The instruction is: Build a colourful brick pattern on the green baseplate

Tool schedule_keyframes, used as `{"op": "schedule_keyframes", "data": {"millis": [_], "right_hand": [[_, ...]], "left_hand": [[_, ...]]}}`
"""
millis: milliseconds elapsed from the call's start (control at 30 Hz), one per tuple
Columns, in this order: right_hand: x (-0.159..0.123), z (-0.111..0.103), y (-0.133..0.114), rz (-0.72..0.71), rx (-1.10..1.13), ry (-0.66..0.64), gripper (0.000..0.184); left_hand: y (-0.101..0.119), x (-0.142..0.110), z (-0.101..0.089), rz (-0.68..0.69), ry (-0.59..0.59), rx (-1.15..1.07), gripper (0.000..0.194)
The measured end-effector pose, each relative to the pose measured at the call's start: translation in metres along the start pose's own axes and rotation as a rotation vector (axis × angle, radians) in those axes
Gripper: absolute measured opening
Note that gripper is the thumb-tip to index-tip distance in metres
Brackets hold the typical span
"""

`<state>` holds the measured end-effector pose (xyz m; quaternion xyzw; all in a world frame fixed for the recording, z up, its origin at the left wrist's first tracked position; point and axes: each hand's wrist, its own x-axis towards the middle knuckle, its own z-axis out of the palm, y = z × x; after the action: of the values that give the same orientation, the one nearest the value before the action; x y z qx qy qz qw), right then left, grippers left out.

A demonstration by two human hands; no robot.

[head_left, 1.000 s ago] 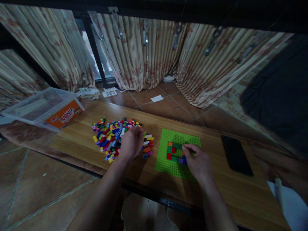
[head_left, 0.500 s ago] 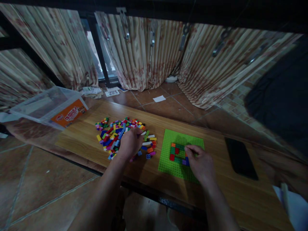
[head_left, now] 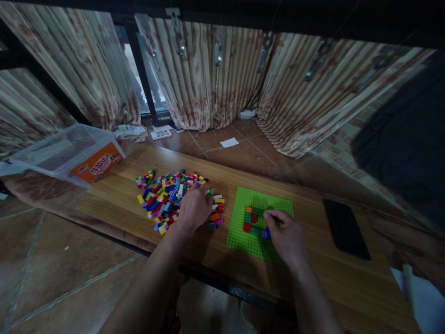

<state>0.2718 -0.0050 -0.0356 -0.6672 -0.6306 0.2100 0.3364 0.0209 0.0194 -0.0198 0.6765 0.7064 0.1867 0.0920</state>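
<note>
A pile of small coloured bricks (head_left: 163,195) lies on the wooden table (head_left: 313,273). My left hand (head_left: 195,208) rests on the pile's right edge, fingers curled down among the bricks; what they hold is hidden. To the right lies a green baseplate (head_left: 243,236) with a small block of red, green, orange and purple bricks (head_left: 251,220) on it. My right hand (head_left: 285,236) sits on the plate's right part, fingers pinched together against those bricks.
A clear plastic box with an orange label (head_left: 74,155) stands at the table's left end. A black phone (head_left: 344,228) lies right of the baseplate. White paper (head_left: 422,297) is at the near right corner. Curtains (head_left: 208,74) hang behind, above a tiled floor.
My left hand has shifted slightly over the pile's right edge. My right hand stays on the baseplate. The view has moved a little.
</note>
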Motion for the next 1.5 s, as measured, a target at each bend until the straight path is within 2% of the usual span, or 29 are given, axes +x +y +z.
{"op": "schedule_keyframes", "data": {"millis": [233, 467, 633, 767, 867, 967, 1033, 1133, 1200, 1300, 1500], "right_hand": [[0.0, -0.001, 0.0, 0.024, 0.001, 0.018, 0.032], [0.002, -0.002, 0.001, 0.0, -0.009, 0.029, 0.032], [0.004, -0.005, 0.003, 0.016, 0.001, 0.046, 0.032], [0.005, -0.01, 0.004, 0.026, 0.019, 0.062, 0.032], [0.005, -0.013, 0.004, 0.027, 0.035, 0.08, 0.031], [0.005, -0.013, 0.003, 0.035, 0.085, 0.094, 0.03], [0.004, -0.01, 0.0, 0.037, 0.165, 0.097, 0.028], [0.002, -0.006, -0.007, 0.012, 0.314, 0.078, 0.026], [0.0, -0.003, -0.014, -0.018, 0.392, 0.033, 0.025], [-0.004, -0.001, -0.022, -0.033, 0.5, -0.043, 0.023], [-0.007, 0.004, -0.026, -0.005, 0.654, -0.117, 0.02]], "left_hand": [[0.003, 0.002, -0.001, -0.012, -0.003, 0.011, 0.029], [0.009, 0.011, 0.007, 0.023, 0.106, 0.077, 0.027], [0.014, 0.013, 0.017, -0.032, 0.079, 0.168, 0.026], [0.012, 0.013, 0.017, -0.046, 0.085, 0.149, 0.025], [0.012, 0.012, 0.01, -0.067, 0.125, -0.125, 0.022], [0.019, 0.007, 0.005, -0.052, 0.096, -0.449, 0.021], [0.03, 0.0, 0.005, -0.057, 0.007, -0.668, 0.025], [0.049, -0.013, 0.009, -0.183, -0.243, -1.306, 0.029], [0.061, -0.02, 0.014, -0.255, -0.341, -1.543, 0.031], [0.072, -0.026, 0.019, -0.329, -0.384, -1.68, 0.034], [0.08, -0.03, 0.026, -0.333, -0.38, -1.691, 0.034]]}}
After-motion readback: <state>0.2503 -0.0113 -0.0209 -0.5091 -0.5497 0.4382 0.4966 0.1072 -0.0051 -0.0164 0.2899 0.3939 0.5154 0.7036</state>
